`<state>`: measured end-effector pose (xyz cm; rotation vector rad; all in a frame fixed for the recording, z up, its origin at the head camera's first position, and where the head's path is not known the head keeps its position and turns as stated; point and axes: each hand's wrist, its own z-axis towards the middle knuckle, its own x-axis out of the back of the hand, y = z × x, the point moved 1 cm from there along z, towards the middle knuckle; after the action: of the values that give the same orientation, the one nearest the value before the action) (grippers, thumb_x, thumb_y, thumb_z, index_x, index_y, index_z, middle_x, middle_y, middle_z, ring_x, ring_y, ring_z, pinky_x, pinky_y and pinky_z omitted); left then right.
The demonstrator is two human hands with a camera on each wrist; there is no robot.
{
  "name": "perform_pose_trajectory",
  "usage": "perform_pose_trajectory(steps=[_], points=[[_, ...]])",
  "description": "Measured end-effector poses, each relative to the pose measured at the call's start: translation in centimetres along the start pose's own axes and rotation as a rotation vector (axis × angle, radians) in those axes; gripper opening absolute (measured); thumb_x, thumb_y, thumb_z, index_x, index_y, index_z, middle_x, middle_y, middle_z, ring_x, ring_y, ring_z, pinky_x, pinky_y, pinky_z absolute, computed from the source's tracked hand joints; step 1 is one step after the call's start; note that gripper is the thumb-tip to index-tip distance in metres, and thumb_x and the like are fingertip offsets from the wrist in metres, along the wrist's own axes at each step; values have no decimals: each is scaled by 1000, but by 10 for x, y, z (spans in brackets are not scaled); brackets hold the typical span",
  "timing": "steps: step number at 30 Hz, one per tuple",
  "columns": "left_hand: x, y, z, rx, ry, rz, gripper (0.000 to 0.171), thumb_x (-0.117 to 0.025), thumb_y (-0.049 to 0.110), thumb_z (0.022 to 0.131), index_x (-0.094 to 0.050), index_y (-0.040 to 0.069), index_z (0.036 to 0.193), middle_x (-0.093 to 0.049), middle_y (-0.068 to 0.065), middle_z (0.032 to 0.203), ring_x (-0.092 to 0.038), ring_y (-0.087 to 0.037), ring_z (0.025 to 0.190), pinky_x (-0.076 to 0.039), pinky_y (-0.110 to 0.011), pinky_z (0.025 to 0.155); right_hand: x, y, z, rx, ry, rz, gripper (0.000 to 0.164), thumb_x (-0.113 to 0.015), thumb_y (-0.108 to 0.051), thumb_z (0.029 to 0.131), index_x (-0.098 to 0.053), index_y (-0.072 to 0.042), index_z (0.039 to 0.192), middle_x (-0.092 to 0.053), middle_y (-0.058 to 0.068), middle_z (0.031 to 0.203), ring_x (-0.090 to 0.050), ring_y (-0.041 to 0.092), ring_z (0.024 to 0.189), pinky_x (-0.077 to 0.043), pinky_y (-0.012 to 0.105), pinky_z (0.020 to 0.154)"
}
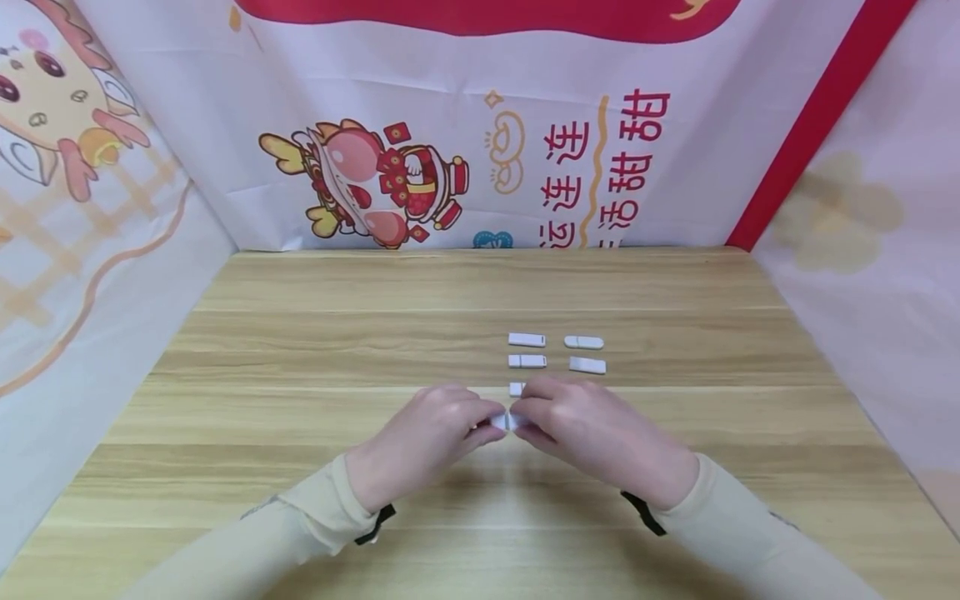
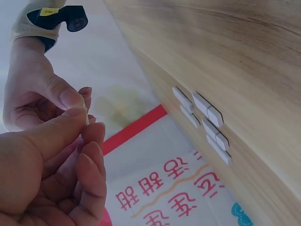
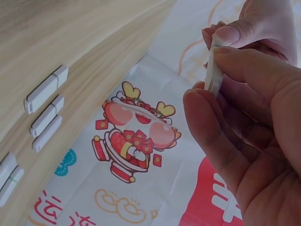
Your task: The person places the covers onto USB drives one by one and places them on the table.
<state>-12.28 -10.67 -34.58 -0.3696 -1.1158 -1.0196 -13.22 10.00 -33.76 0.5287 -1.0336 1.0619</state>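
Over the table's middle, both hands meet at a small white USB stick [image 1: 507, 422]. My left hand [image 1: 431, 425] pinches its left end between thumb and fingers. The right hand [image 1: 592, 429] pinches the other end the same way. Between the two sets of fingertips a narrow stretch with a seam shows; the fingers hide the rest. The right wrist view gives a longer side of the held stick [image 3: 214, 73]. Just beyond the right hand lies another white USB stick [image 1: 517, 389], partly covered by that hand in the head view.
Further back on the wooden table [image 1: 337, 333] more white sticks lie in two columns: a capped stick [image 1: 527, 361] behind the hands, a flat one [image 1: 527, 340] beyond it, and a rounded stick [image 1: 583, 342] and a tilted one [image 1: 587, 365] to the right. Printed cloth [image 1: 420, 75] walls the back and sides.
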Motion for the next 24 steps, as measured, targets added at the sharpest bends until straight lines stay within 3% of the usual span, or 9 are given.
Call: perform_pose_trajectory(steps=[15, 24], points=[[-10, 6, 15, 8, -49, -14, 7, -78, 11, 86, -74, 6, 90, -70, 2, 78, -57, -8, 67, -49, -18, 64, 0, 5, -11, -16, -4, -46, 14, -83, -9, 80, -73, -6, 89, -59, -1, 81, -55, 9, 69, -51, 21, 61], [-20, 9, 22, -25, -31, 14, 7, -78, 9, 86, -71, 7, 83, -66, 4, 71, -56, -7, 63, -48, -18, 61, -2, 8, -19, 0, 12, -107, 16, -85, -7, 77, -73, -5, 87, -60, 1, 81, -58, 10, 69, -53, 21, 61]])
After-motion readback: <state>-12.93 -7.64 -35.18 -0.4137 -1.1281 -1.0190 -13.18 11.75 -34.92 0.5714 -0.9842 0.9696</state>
